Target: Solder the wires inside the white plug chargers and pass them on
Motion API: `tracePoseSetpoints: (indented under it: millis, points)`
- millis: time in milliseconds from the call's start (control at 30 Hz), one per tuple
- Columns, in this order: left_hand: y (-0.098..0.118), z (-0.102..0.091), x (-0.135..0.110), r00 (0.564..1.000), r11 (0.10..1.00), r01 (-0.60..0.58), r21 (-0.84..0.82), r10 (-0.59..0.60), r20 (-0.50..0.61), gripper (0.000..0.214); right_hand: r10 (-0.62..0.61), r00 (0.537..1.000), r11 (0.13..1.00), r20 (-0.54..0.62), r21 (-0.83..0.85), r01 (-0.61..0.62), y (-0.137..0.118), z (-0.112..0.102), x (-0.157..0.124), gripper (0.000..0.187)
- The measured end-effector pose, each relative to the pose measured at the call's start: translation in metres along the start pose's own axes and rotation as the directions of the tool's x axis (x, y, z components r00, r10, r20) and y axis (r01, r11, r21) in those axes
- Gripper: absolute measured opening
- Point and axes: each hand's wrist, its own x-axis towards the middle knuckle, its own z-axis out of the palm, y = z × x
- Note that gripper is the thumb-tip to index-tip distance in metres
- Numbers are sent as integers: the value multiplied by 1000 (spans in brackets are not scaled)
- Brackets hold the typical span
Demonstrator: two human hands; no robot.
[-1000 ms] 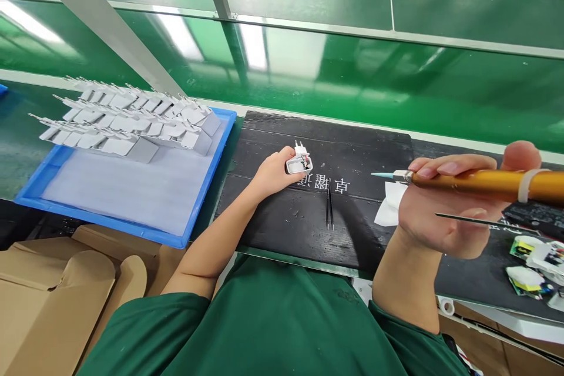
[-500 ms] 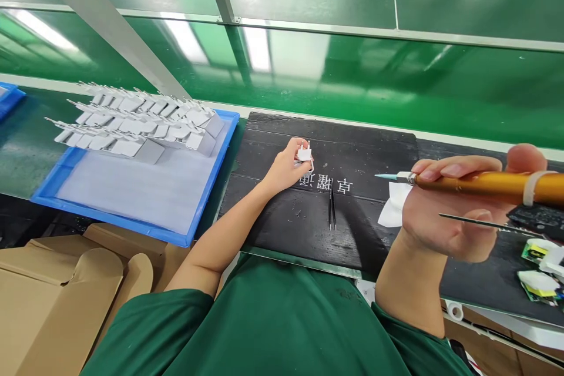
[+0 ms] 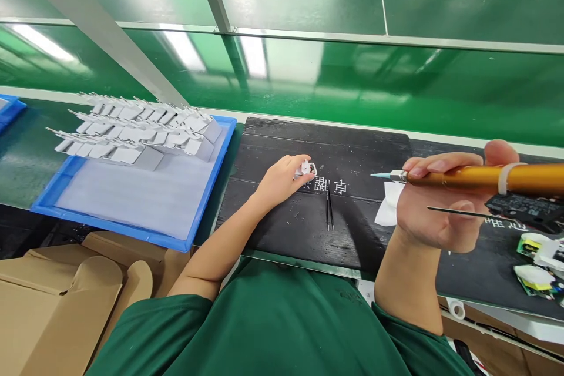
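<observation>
left hand (image 3: 279,179) pinches a white plug casing (image 3: 305,168) on the black mat (image 3: 361,141). right hand (image 3: 434,211) grips a gold tool (image 3: 467,177), tip well apart from it. casing rows (image 3: 132,132) line the blue tray's (image 3: 207,200) far edge.

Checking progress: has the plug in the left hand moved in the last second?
Yes. The plug in the left hand has dropped slightly, ending closer to the white lettering and the tweezers.

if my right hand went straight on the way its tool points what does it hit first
Likely the white plug piece in the left hand: the gold tool in the right hand aims left at it, though depth is unclear.
</observation>
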Motion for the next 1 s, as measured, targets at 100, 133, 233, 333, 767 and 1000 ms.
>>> tracePoseSetpoints:
  millis: [100,133,233,333,767,1000]
  points:
    - [7,9,1,999,997,47,65,-46,-14,31,-3,1000,1000,3,8,3,-1,1,0,51]
    - [9,11,2,999,995,52,88,-51,-18,31,-4,1000,1000,8,9,4,-1,1,0,51]
    - [17,17,4,998,983,67,171,-64,-27,33,-7,1000,1000,19,8,7,0,-1,-1,52]
    - [20,19,4,996,968,86,237,-78,-44,40,2,1000,1000,4,15,-2,0,-1,-2,52]
    - [15,18,11,998,998,55,-15,-56,-40,35,94,994,993,-46,-66,-97,-7,0,-6,54]
    - [39,16,13,966,930,240,277,-257,26,40,84,996,994,-42,-73,-87,-8,1,-6,53]
